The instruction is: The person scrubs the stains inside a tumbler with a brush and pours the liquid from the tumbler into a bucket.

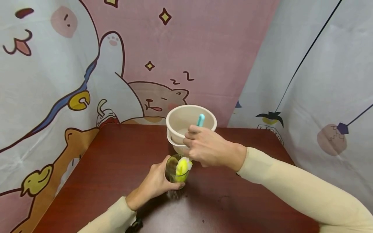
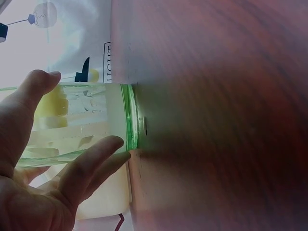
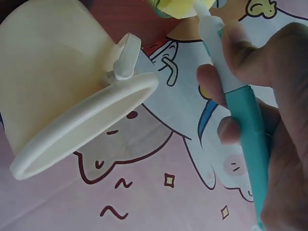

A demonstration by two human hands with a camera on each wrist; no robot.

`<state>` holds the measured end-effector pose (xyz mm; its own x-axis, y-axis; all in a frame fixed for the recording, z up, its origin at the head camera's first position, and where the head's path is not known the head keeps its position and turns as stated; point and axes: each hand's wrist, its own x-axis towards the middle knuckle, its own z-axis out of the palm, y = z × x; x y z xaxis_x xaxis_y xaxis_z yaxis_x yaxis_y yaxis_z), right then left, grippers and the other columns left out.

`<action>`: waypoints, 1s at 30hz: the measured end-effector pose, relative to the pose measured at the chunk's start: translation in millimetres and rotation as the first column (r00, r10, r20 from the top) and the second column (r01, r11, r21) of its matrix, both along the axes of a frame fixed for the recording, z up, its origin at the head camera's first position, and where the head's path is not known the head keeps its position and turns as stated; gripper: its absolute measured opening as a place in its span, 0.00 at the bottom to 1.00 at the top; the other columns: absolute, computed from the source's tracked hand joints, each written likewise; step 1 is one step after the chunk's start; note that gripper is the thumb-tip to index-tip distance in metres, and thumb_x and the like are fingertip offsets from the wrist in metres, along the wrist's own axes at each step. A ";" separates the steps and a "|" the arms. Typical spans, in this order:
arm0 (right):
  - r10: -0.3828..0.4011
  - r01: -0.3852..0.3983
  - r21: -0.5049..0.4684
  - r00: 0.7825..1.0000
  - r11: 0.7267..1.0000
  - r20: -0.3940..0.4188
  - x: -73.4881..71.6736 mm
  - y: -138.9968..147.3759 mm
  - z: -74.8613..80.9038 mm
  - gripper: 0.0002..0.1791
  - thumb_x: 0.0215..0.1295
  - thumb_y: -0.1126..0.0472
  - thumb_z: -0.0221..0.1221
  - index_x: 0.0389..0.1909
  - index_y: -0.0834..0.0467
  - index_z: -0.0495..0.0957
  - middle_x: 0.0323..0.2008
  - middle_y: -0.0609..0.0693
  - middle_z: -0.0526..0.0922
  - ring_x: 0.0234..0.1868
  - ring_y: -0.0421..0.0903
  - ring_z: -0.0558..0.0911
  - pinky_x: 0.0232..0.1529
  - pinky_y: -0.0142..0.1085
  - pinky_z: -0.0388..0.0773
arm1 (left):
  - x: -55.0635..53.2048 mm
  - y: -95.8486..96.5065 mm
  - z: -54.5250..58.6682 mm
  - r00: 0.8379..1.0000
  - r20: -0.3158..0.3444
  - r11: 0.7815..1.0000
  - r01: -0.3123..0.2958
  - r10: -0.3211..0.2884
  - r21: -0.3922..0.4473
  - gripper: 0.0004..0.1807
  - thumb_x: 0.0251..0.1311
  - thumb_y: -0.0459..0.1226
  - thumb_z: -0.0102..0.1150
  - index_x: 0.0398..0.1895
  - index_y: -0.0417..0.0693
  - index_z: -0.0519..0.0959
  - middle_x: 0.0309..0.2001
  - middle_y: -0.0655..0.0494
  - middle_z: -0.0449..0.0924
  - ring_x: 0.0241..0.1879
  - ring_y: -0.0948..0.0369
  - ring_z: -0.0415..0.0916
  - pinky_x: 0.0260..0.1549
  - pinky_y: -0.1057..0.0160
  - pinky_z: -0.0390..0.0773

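My left hand point(image 1: 158, 178) grips a clear, green-tinted drinking glass point(image 2: 98, 120), its thumb and fingers wrapped round the sides. In the left wrist view the glass base is close to the tabletop. A sponge cup brush point(image 3: 248, 115) with a teal and white handle is in my right hand point(image 1: 208, 147), the thumb and fingers closed round that handle. Its yellow and white sponge head point(image 1: 182, 166) sits in the mouth of the glass, part of it inside and part above the rim. The handle's teal end point(image 1: 201, 119) sticks up above my right hand.
A cream bucket point(image 1: 180, 120) with a folded-down handle stands just behind the glass, partly covered by my right hand. Small drops point(image 1: 203, 221) dot the dark red-brown table point(image 1: 122, 161). Printed cartoon cloth point(image 1: 209, 48) hangs behind and at both sides.
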<state>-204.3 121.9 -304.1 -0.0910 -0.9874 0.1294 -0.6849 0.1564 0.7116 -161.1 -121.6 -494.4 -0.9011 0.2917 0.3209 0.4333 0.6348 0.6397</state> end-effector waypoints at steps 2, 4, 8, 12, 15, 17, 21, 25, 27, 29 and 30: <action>0.027 -0.026 -0.019 1.000 0.999 0.004 0.3 1.2 -2.0 0.11 0.50 0.53 0.80 0.31 0.42 0.87 0.31 0.43 0.85 0.39 0.48 0.80 0.58 0.42 0.70 | 0.2 0.2 -1.2 1.000 0.006 1.000 0.000 0.000 0.001 0.44 0.45 0.53 0.97 0.63 0.61 0.79 0.43 0.66 0.92 0.41 0.67 0.89 0.43 0.65 0.88; 0.061 -0.061 -0.047 0.998 0.997 0.006 0.6 1.9 -4.3 0.10 0.50 0.54 0.81 0.29 0.42 0.88 0.31 0.44 0.85 0.40 0.48 0.81 0.58 0.42 0.72 | 0.5 0.1 -1.7 1.000 0.013 1.000 0.000 0.000 0.004 0.44 0.45 0.53 0.97 0.63 0.62 0.78 0.44 0.67 0.92 0.41 0.67 0.89 0.43 0.65 0.88; 0.127 -0.126 -0.117 0.992 0.985 0.004 1.8 2.6 -10.2 0.10 0.51 0.55 0.80 0.30 0.41 0.88 0.33 0.43 0.84 0.40 0.47 0.82 0.61 0.43 0.74 | 0.5 -0.3 -1.1 1.000 0.023 1.000 0.007 -0.008 0.024 0.44 0.45 0.52 0.97 0.64 0.63 0.78 0.45 0.66 0.92 0.41 0.68 0.88 0.43 0.65 0.88; 0.186 -0.190 -0.173 0.982 0.967 -0.036 2.0 2.4 -19.4 0.08 0.57 0.59 0.75 0.34 0.42 0.88 0.33 0.43 0.82 0.39 0.46 0.81 0.63 0.42 0.74 | 0.3 -0.5 -0.4 1.000 0.015 0.999 0.014 -0.015 0.036 0.44 0.46 0.50 0.97 0.65 0.64 0.78 0.45 0.66 0.92 0.41 0.68 0.88 0.43 0.65 0.88; 0.226 -0.245 -0.190 0.967 0.951 -0.115 2.9 2.3 -26.7 0.07 0.67 0.63 0.68 0.38 0.45 0.89 0.34 0.44 0.84 0.40 0.46 0.82 0.62 0.42 0.74 | 0.0 0.2 -0.2 1.000 0.008 0.999 0.013 -0.013 0.030 0.45 0.45 0.50 0.97 0.65 0.63 0.78 0.44 0.66 0.92 0.41 0.69 0.88 0.43 0.65 0.88; 0.240 -0.274 -0.197 0.954 0.942 -0.180 5.9 3.4 -31.2 0.10 0.73 0.65 0.64 0.40 0.47 0.90 0.35 0.45 0.85 0.41 0.46 0.82 0.61 0.41 0.74 | 0.1 1.4 -0.1 1.000 0.007 1.000 0.012 -0.012 0.027 0.45 0.45 0.50 0.97 0.66 0.62 0.78 0.44 0.66 0.92 0.40 0.69 0.88 0.43 0.65 0.88; 0.231 -0.293 -0.205 0.932 0.934 -0.279 13.3 6.5 -39.6 0.10 0.78 0.64 0.62 0.43 0.49 0.91 0.35 0.46 0.85 0.41 0.48 0.82 0.60 0.40 0.72 | 0.6 2.6 1.0 1.000 0.005 1.000 0.007 -0.007 0.026 0.46 0.44 0.49 0.98 0.66 0.61 0.78 0.43 0.66 0.91 0.40 0.68 0.87 0.43 0.65 0.88; 0.204 -0.274 -0.204 0.929 0.940 -0.310 17.6 9.4 -47.5 0.07 0.77 0.61 0.65 0.46 0.51 0.92 0.37 0.48 0.87 0.43 0.49 0.84 0.61 0.41 0.71 | 1.4 1.5 1.7 1.000 0.001 0.999 0.012 -0.012 0.038 0.46 0.44 0.48 0.98 0.66 0.59 0.78 0.44 0.64 0.92 0.41 0.67 0.88 0.44 0.65 0.89; 0.190 -0.262 -0.202 0.929 0.944 -0.317 17.3 10.7 -50.8 0.07 0.77 0.61 0.65 0.46 0.52 0.92 0.39 0.48 0.88 0.44 0.49 0.84 0.61 0.41 0.71 | 1.8 1.3 1.7 1.000 -0.004 0.999 0.015 -0.015 0.038 0.46 0.44 0.48 0.98 0.66 0.58 0.78 0.44 0.63 0.92 0.41 0.67 0.89 0.44 0.64 0.90; 0.176 -0.249 -0.196 0.928 0.949 -0.327 15.9 11.3 -53.0 0.07 0.77 0.62 0.64 0.43 0.53 0.90 0.37 0.48 0.87 0.43 0.49 0.82 0.61 0.41 0.71 | 1.8 2.0 1.8 1.000 -0.005 0.999 0.014 -0.014 0.030 0.47 0.44 0.48 0.99 0.66 0.57 0.78 0.45 0.62 0.93 0.41 0.66 0.89 0.45 0.64 0.90; 0.168 -0.241 -0.191 0.928 0.952 -0.332 15.0 11.4 -53.4 0.07 0.77 0.63 0.63 0.42 0.53 0.90 0.37 0.48 0.86 0.42 0.48 0.81 0.62 0.41 0.70 | 1.7 2.4 1.7 1.000 -0.006 1.000 0.014 -0.014 0.026 0.47 0.44 0.48 0.99 0.66 0.57 0.78 0.45 0.62 0.93 0.41 0.66 0.89 0.45 0.64 0.90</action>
<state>-189.3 133.3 -357.5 0.1898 -0.9217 0.3382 -0.4718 0.2165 0.8547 -159.4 -119.2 -492.7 -0.8952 0.2958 0.3334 0.4455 0.6119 0.6535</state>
